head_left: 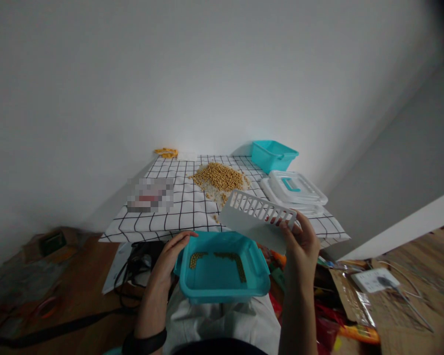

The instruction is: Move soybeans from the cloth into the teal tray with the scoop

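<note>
The left hand [172, 259] lies along the left end of a turquoise rectangular plastic box [224, 292], its fingertips on the rim by the far left corner; whether it grips the wall cannot be told, as its thumb is hard to see. The right hand [301, 236] is clamped on the right end of a flat pale plastic scraper with a row of slots along one edge [251, 227]. The hands are apart, with the box between them at the lap, above light trousers [192, 318].

The scraper hangs tilted over the box's far right corner, its slotted edge uppermost. Inside the box, small yellowish beans [240, 268] lie in bands along the left, far and right sides, and the middle of the floor is bare.

Just beyond the far rim runs the near edge of a table under a white black-gridded cloth [183, 207]. A heap of round tan beans [222, 176] sits past the scraper, near the table's middle. Bare cloth spreads to the heap's left; on the right, clear plastic lids [298, 190] and a second turquoise box [274, 157] crowd that side.
</note>
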Available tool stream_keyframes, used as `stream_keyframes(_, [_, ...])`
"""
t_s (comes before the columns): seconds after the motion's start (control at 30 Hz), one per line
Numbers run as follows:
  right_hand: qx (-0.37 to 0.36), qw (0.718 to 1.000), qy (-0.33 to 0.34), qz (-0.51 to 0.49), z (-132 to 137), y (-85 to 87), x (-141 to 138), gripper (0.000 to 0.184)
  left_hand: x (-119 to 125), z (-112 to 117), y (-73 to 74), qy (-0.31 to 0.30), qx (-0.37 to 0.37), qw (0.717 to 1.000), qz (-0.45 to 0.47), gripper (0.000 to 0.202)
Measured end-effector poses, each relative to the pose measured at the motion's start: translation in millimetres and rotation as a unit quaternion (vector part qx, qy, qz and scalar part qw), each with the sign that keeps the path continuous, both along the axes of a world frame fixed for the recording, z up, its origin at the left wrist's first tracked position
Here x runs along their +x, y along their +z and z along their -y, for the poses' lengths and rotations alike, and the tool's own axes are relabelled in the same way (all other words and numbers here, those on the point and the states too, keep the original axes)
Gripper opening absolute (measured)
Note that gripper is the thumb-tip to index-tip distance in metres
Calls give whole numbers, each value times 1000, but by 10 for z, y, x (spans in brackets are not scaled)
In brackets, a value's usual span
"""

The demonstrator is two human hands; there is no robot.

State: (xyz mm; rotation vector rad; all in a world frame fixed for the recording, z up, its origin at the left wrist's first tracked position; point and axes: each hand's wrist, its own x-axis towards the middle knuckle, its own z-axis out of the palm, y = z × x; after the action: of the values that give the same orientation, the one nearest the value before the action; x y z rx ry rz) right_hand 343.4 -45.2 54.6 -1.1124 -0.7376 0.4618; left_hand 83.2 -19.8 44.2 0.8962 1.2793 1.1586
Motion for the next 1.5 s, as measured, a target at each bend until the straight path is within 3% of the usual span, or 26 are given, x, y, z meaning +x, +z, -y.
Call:
stream_keyframes(0.4, [33,999,-39,9,25,-5,8,37,-17,0,-26,6,-6,1000,15,21])
stream_keyframes(0.97, [5,1000,9,7,-49,-63,-54,40,13,16,6,17,-5,1000,0,22])
stream_keyframes(1.5, [18,999,-13,36,-17,-76,48,41,-11,0,-29,15,-8,1000,6,24])
